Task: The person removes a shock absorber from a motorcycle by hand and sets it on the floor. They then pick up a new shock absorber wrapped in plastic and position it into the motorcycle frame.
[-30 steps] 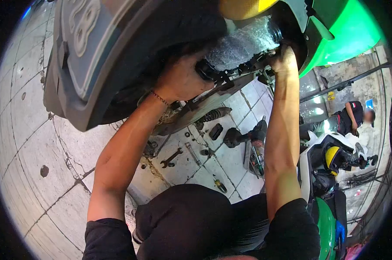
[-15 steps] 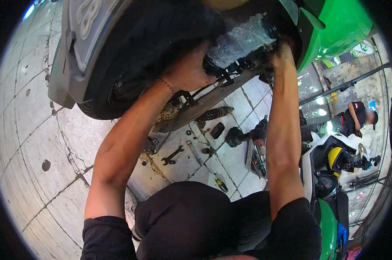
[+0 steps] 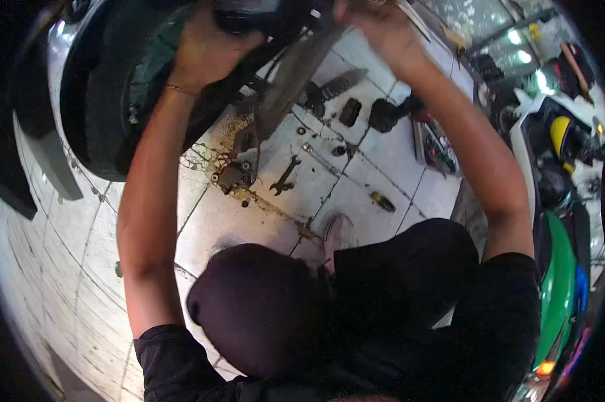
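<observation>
My left hand (image 3: 212, 53) is at the top of the head view, beside the black tyre (image 3: 105, 100), its fingers curled against a dark cylindrical part (image 3: 249, 17). What exactly it grips is blurred. Right of it, my right hand (image 3: 379, 30) reaches to the top edge, smeared by motion, near the end of a long dusty arm (image 3: 302, 74) of the vehicle. On the tiles below lie an open-ended wrench (image 3: 287, 175), a ratchet (image 3: 321, 159), a screwdriver (image 3: 381, 201), a coil spring shock (image 3: 339, 85) and a small black block (image 3: 350, 112).
A tray of tools (image 3: 436, 147) sits on the right, with a dark tool (image 3: 389, 114) close to it. Farther right stand a white scooter (image 3: 526, 134) with a yellow-marked helmet and a green body panel (image 3: 555, 281). Part of another person (image 3: 573, 70) shows at upper right.
The view has shifted, with the wheel and both hands now higher in the frame. The clear-wrapped part is no longer visible. My right hand has moved away from the wheel area and blurs.
</observation>
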Available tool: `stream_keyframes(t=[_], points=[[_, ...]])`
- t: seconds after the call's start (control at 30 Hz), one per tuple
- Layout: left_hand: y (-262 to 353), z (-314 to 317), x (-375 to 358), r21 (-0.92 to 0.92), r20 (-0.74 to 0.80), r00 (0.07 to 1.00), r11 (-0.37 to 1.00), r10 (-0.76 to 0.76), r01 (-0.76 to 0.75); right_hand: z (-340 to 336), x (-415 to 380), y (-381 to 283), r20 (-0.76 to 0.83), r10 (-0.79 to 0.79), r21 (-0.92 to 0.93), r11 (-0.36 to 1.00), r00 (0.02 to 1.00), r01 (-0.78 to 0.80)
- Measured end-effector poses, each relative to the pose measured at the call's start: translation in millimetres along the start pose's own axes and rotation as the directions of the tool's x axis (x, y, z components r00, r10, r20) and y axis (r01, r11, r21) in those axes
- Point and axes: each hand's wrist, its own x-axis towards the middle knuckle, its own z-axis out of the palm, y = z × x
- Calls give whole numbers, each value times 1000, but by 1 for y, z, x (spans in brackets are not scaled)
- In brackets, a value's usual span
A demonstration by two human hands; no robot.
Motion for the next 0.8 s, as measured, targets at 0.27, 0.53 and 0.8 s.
stream_keyframes(t=[0.27, 0.53, 0.8], points=[[1, 2, 1, -17, 5, 999, 999, 34, -34, 219, -349, 59, 452, 352, -88, 932, 820, -352], [8, -1, -2, 10, 29, 1000, 1000, 5, -5, 203, -342, -20, 149, 487, 151, 849, 860, -507], [8, 2, -1, 9, -18, 998, 998, 60, -60, 108, -421, 52, 18, 699, -459, 641, 715, -616]])
